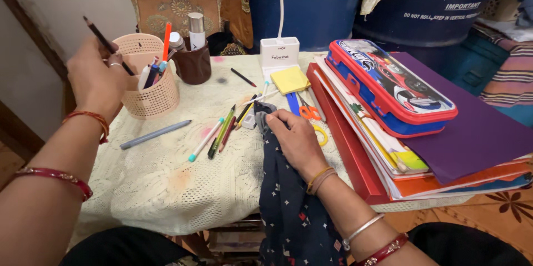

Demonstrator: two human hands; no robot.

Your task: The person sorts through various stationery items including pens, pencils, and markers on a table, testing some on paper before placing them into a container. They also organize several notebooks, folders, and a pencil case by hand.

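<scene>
My left hand (pixel 95 80) is raised at the left and grips a dark pencil (pixel 106 44), its tip slanting down over the peach mesh basket (pixel 152 97) that holds several pens. My right hand (pixel 295 138) rests flat on the cream crocheted tablecloth (pixel 166 183), fingers closed on the corner of a dark blue patterned cloth (pixel 288 210) that drapes over the table's front edge. Several loose pens and pencils (pixel 222 130) lie just left of that hand. Orange and yellow scissors (pixel 311 116) lie right beside its fingers.
A brown cup (pixel 193 65) with bottles stands behind the basket. A yellow sticky-note pad (pixel 290 79) and a white box (pixel 279 52) sit at the back. On the right, a red-blue pencil case (pixel 388 85) tops stacked books and purple paper (pixel 472 133). Blue barrels (pixel 311 5) stand behind.
</scene>
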